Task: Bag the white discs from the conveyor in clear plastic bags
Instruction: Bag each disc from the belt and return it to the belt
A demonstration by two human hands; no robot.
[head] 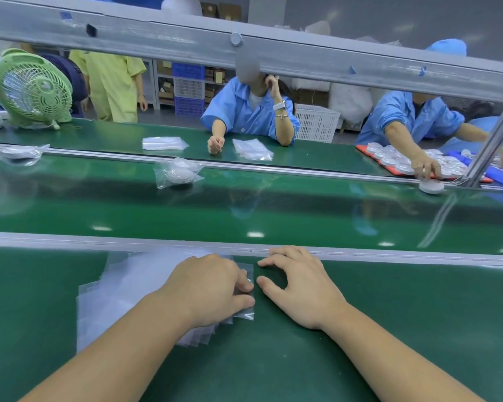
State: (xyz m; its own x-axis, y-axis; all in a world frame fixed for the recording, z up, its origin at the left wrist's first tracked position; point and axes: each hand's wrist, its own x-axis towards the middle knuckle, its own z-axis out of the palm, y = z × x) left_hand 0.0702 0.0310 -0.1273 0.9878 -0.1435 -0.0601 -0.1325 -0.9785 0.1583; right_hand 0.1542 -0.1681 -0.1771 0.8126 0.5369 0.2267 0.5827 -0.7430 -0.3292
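I see a green fan [29, 88] standing on the far bench [114, 137], with blue crates [188, 71] and a white basket [317, 123] behind it.

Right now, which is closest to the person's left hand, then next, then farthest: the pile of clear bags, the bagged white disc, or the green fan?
1. The pile of clear bags: right under the left hand, touching it.
2. The bagged white disc: out on the belt, ahead and a little left.
3. The green fan: across the belt, far left.
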